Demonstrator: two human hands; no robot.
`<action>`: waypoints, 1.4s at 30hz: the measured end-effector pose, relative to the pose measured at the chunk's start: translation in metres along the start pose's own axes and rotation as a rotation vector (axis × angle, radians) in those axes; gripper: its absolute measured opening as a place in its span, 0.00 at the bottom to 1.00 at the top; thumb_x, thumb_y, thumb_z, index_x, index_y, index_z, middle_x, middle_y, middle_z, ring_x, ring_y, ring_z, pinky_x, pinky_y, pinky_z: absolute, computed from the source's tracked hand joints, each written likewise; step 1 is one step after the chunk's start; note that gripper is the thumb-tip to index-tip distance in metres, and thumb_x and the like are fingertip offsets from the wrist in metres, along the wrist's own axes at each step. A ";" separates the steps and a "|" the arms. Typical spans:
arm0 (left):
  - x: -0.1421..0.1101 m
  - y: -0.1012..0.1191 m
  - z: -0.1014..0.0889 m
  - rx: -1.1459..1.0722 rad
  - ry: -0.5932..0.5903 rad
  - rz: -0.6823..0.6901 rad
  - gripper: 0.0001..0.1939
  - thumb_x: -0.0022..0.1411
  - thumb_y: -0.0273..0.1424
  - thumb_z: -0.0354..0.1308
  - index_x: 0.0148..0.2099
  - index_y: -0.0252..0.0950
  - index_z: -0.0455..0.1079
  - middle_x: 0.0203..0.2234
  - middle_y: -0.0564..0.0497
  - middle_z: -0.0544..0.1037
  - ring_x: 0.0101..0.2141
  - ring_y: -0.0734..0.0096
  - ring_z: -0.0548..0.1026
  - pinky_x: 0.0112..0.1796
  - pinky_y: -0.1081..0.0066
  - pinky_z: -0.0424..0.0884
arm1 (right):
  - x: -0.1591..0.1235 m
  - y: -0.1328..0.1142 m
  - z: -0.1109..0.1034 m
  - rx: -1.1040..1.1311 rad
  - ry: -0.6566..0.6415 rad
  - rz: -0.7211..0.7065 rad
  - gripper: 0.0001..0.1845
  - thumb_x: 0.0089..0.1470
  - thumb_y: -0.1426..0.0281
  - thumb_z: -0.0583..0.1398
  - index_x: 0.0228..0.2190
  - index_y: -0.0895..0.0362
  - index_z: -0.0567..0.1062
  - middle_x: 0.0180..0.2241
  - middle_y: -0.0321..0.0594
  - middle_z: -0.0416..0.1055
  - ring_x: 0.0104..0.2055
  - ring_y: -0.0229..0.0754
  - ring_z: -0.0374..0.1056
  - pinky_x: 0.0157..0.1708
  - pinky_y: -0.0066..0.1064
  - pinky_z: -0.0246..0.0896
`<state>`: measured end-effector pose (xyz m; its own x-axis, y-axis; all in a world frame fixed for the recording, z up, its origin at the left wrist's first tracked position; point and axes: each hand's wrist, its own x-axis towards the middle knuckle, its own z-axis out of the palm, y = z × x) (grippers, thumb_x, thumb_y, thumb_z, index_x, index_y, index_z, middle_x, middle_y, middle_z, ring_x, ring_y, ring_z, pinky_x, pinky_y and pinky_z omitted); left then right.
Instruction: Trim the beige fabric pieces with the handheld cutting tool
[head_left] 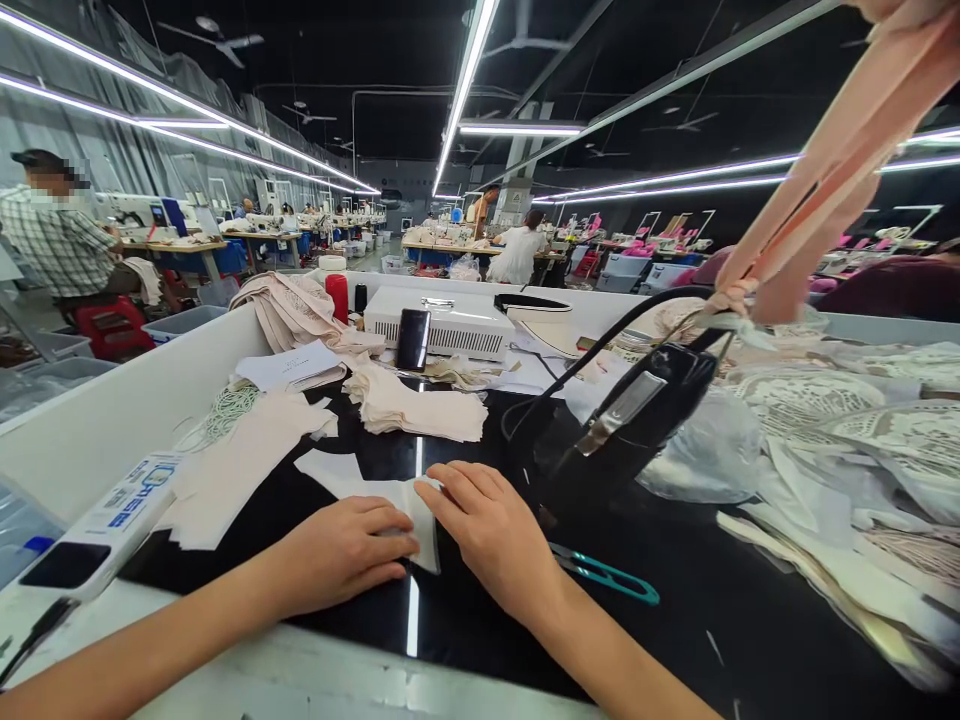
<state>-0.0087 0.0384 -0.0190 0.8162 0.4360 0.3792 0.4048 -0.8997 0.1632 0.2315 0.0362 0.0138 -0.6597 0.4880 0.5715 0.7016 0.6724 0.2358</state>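
My left hand (341,553) and my right hand (491,535) both rest on a small pale fabric piece (358,482) that lies flat on the glossy black table (720,620). The fingers of each hand are stretched out and pressed flat on the cloth, fingertips almost meeting. A black iron (630,420) with a cord stands tilted just right of my right hand. Teal thread snips (611,577) lie on the table beside my right wrist. A stack of cut beige pieces (416,405) sits beyond my hands.
A white box machine (450,325) with a dark phone (413,340) leaning on it stands at the back. Lace fabric (847,420) is heaped at right; pink straps (840,170) hang above. A white device (97,530) lies at left. Other workers sit at distant tables.
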 end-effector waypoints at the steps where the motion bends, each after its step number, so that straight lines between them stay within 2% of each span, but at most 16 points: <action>1: 0.000 0.000 -0.001 -0.011 -0.005 -0.001 0.13 0.77 0.33 0.52 0.56 0.37 0.74 0.52 0.44 0.79 0.50 0.57 0.78 0.54 0.59 0.74 | -0.002 -0.001 -0.011 -0.015 0.070 -0.042 0.17 0.65 0.81 0.56 0.49 0.54 0.78 0.47 0.42 0.82 0.50 0.45 0.74 0.53 0.37 0.65; 3: 0.001 0.000 -0.003 -0.037 -0.011 -0.004 0.13 0.77 0.31 0.53 0.56 0.37 0.75 0.52 0.44 0.79 0.50 0.58 0.78 0.54 0.59 0.74 | -0.009 0.001 -0.035 -0.110 0.303 -0.136 0.16 0.64 0.79 0.59 0.48 0.51 0.79 0.44 0.39 0.82 0.48 0.43 0.73 0.57 0.37 0.63; 5: 0.003 -0.001 -0.004 -0.057 -0.010 -0.004 0.13 0.77 0.31 0.53 0.56 0.38 0.75 0.52 0.43 0.79 0.51 0.59 0.78 0.54 0.61 0.74 | -0.017 0.008 -0.055 -0.220 0.493 -0.126 0.17 0.59 0.78 0.66 0.45 0.44 0.80 0.40 0.33 0.82 0.44 0.42 0.72 0.55 0.36 0.65; 6: 0.004 -0.001 -0.005 -0.063 -0.007 -0.001 0.13 0.77 0.31 0.52 0.56 0.38 0.75 0.52 0.43 0.80 0.51 0.59 0.78 0.54 0.61 0.74 | -0.020 0.012 -0.062 -0.248 0.572 -0.077 0.20 0.55 0.77 0.69 0.44 0.41 0.80 0.39 0.32 0.81 0.42 0.43 0.72 0.53 0.37 0.68; 8: 0.005 -0.002 -0.005 -0.071 0.002 0.004 0.13 0.77 0.30 0.52 0.55 0.38 0.76 0.51 0.43 0.80 0.50 0.60 0.79 0.53 0.62 0.75 | -0.025 0.020 -0.070 -0.211 0.714 0.111 0.28 0.49 0.74 0.74 0.49 0.39 0.78 0.40 0.36 0.79 0.41 0.48 0.72 0.52 0.45 0.70; 11: 0.007 -0.002 -0.005 -0.069 0.010 0.022 0.12 0.76 0.30 0.53 0.53 0.37 0.77 0.50 0.43 0.81 0.48 0.61 0.80 0.52 0.63 0.75 | -0.021 0.025 -0.071 0.105 0.838 0.430 0.45 0.47 0.65 0.76 0.63 0.37 0.67 0.57 0.44 0.70 0.57 0.61 0.68 0.57 0.58 0.67; 13: 0.009 0.000 -0.004 -0.046 0.017 0.035 0.10 0.76 0.29 0.55 0.52 0.37 0.77 0.49 0.44 0.81 0.48 0.60 0.80 0.53 0.63 0.75 | -0.014 0.023 -0.068 0.399 0.801 0.575 0.52 0.48 0.61 0.75 0.67 0.33 0.58 0.66 0.43 0.58 0.67 0.62 0.59 0.58 0.57 0.67; 14: 0.010 0.001 -0.004 -0.030 0.020 0.041 0.09 0.75 0.29 0.55 0.52 0.36 0.76 0.49 0.44 0.81 0.49 0.60 0.80 0.53 0.63 0.75 | -0.011 0.022 -0.066 0.519 0.774 0.623 0.54 0.48 0.61 0.75 0.68 0.33 0.55 0.67 0.43 0.55 0.68 0.61 0.58 0.57 0.55 0.68; 15: 0.011 0.003 -0.004 -0.017 0.025 0.047 0.09 0.75 0.29 0.56 0.51 0.36 0.76 0.49 0.44 0.81 0.49 0.60 0.80 0.53 0.63 0.74 | -0.007 0.021 -0.064 0.611 0.753 0.660 0.55 0.48 0.60 0.75 0.68 0.34 0.53 0.67 0.45 0.56 0.66 0.60 0.61 0.56 0.54 0.69; 17: 0.014 0.006 -0.005 0.004 0.031 0.066 0.07 0.75 0.29 0.57 0.50 0.35 0.75 0.47 0.45 0.82 0.48 0.61 0.80 0.53 0.64 0.74 | 0.000 0.022 -0.061 0.731 0.737 0.715 0.55 0.49 0.59 0.74 0.68 0.38 0.51 0.61 0.48 0.63 0.57 0.56 0.70 0.53 0.51 0.71; 19: 0.018 0.010 -0.005 0.023 0.029 0.110 0.06 0.75 0.29 0.57 0.48 0.35 0.74 0.44 0.47 0.82 0.46 0.63 0.80 0.53 0.65 0.73 | 0.005 0.026 -0.057 0.820 0.733 0.756 0.50 0.51 0.57 0.73 0.67 0.40 0.54 0.55 0.46 0.69 0.49 0.52 0.74 0.50 0.49 0.72; 22: 0.024 0.013 -0.006 0.063 0.002 0.183 0.07 0.76 0.27 0.55 0.44 0.35 0.74 0.39 0.47 0.82 0.43 0.64 0.79 0.49 0.66 0.74 | 0.011 0.032 -0.052 0.923 0.739 0.807 0.42 0.51 0.55 0.72 0.62 0.43 0.62 0.48 0.40 0.73 0.45 0.49 0.75 0.49 0.46 0.73; 27: 0.031 0.017 -0.004 0.138 -0.015 0.236 0.13 0.76 0.22 0.50 0.42 0.34 0.74 0.35 0.47 0.80 0.37 0.65 0.77 0.42 0.67 0.74 | 0.017 0.028 -0.047 1.030 0.683 0.832 0.23 0.52 0.54 0.71 0.44 0.49 0.72 0.40 0.35 0.75 0.35 0.40 0.72 0.40 0.38 0.72; 31: 0.031 0.021 -0.001 0.233 -0.019 0.253 0.16 0.76 0.20 0.46 0.39 0.33 0.74 0.32 0.47 0.79 0.35 0.64 0.76 0.39 0.66 0.73 | 0.018 0.015 -0.047 1.110 0.613 0.784 0.23 0.51 0.55 0.72 0.42 0.49 0.71 0.38 0.33 0.74 0.30 0.38 0.70 0.35 0.35 0.71; 37: 0.031 0.024 0.008 0.236 -0.004 0.201 0.15 0.73 0.19 0.49 0.35 0.33 0.72 0.30 0.48 0.76 0.31 0.65 0.74 0.38 0.66 0.73 | 0.019 -0.007 -0.047 1.233 0.624 0.742 0.25 0.54 0.54 0.70 0.46 0.48 0.68 0.31 0.31 0.72 0.25 0.38 0.69 0.26 0.34 0.70; 42: 0.031 0.025 0.012 -0.104 0.063 -0.024 0.07 0.69 0.21 0.58 0.37 0.35 0.74 0.35 0.50 0.80 0.36 0.66 0.76 0.42 0.70 0.71 | 0.017 -0.024 -0.041 1.350 0.631 0.754 0.30 0.54 0.53 0.70 0.51 0.48 0.65 0.30 0.30 0.70 0.23 0.37 0.68 0.23 0.33 0.70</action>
<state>0.0315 0.0298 -0.0139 0.7777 0.4585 0.4301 0.3765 -0.8876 0.2654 0.2146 0.0051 0.0502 0.1354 0.8438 0.5194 -0.1520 0.5357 -0.8306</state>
